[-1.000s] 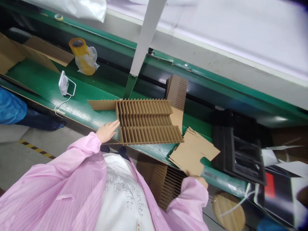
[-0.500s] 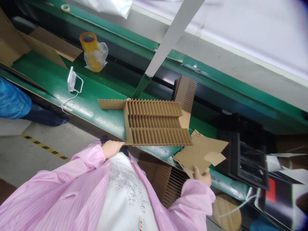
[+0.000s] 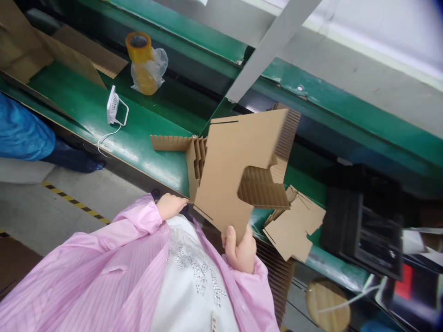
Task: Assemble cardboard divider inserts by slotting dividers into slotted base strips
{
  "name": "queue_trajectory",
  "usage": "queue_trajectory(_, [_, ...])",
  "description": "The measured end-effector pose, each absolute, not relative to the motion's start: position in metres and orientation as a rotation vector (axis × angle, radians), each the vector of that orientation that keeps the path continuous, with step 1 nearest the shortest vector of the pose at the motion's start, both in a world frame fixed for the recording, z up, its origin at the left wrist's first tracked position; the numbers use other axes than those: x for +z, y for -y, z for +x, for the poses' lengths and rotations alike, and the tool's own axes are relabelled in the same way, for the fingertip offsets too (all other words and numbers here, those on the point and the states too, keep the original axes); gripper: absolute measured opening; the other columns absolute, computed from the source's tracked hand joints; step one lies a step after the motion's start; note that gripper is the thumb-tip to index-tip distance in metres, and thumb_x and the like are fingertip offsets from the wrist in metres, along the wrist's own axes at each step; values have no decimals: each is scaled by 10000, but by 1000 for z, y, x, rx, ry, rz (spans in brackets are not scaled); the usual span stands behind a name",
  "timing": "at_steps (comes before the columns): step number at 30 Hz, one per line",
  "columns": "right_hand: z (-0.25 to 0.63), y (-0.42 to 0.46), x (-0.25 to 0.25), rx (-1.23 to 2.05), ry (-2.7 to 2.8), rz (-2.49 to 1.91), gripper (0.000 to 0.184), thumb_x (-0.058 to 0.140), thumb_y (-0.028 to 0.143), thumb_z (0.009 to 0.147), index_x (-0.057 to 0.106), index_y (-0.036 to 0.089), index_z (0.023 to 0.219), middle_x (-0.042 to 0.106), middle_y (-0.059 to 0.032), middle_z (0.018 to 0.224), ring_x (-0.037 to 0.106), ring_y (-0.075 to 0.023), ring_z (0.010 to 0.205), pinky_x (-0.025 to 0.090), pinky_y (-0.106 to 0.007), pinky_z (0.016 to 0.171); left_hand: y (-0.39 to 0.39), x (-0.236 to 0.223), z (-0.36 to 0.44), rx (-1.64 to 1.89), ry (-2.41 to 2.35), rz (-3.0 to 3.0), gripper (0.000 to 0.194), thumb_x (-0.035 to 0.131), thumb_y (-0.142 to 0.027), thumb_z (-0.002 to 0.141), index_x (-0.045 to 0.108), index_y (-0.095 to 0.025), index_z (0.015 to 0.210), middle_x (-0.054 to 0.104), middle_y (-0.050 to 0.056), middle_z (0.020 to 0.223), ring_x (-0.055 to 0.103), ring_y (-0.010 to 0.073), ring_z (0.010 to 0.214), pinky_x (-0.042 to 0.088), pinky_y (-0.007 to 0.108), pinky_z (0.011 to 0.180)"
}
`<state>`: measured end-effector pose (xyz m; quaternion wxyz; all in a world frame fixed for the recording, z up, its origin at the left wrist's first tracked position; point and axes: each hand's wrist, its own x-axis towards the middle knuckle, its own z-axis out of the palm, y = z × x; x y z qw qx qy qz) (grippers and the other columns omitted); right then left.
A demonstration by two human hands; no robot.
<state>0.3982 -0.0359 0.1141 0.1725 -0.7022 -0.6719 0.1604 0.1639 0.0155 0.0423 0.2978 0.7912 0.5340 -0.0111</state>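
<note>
While the right hand [image 3: 242, 249] holds a cardboard sheet [image 3: 224, 173] in the frame's middle, a soft grip should keep it from bending, and the left hand [image 3: 171, 206], whose grip I can't tell, should steady the grid [image 3: 265, 191].

On our bench [image 3: 155, 168], we have the fan [image 3: 112, 107] left of the cardboard grid [image 3: 265, 191], the tape rolls [image 3: 140, 60] behind the fan. 1 sheet [image 3: 224, 170] in our right hand [image 3: 240, 249] partly covers the grid; right of that lies the sheet pile [image 3: 292, 228], then the trays [image 3: 349, 221].
</note>
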Motion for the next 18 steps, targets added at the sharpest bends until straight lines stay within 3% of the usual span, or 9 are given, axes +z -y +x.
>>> queue_trajectory(8, [388, 19, 111, 257, 2210, -1810, 555, 286, 424, 935, 549, -5, 1170, 681, -158, 699, 630, -206, 543, 489, -295, 537, -14, 43, 165, -34, -1420, 2111, 315, 379, -311, 976, 642, -250, 1138, 738, 57, 933, 690, 189, 866, 471, 292, 777])
queue_trajectory(12, [381, 13, 113, 82, 2286, -1667, 514, 303, 361, 958, 581, -41, 1119, 646, -117, 576, 579, -172, 434, 419, -247, 454, -14, 43, 165, -37, -1417, 2111, 313, 383, -307, 975, 637, -260, 1151, 740, 49, 919, 690, 185, 862, 471, 287, 771])
queue_trajectory(18, [364, -2, 95, -135, 2385, -1526, 450, 284, 299, 980, 610, 9, 1088, 579, -34, 455, 519, -142, 349, 324, -226, 389, -14, 41, 166, -51, -1415, 2130, 321, 385, -314, 971, 643, -248, 1149, 742, 57, 908, 693, 186, 845, 472, 277, 751])
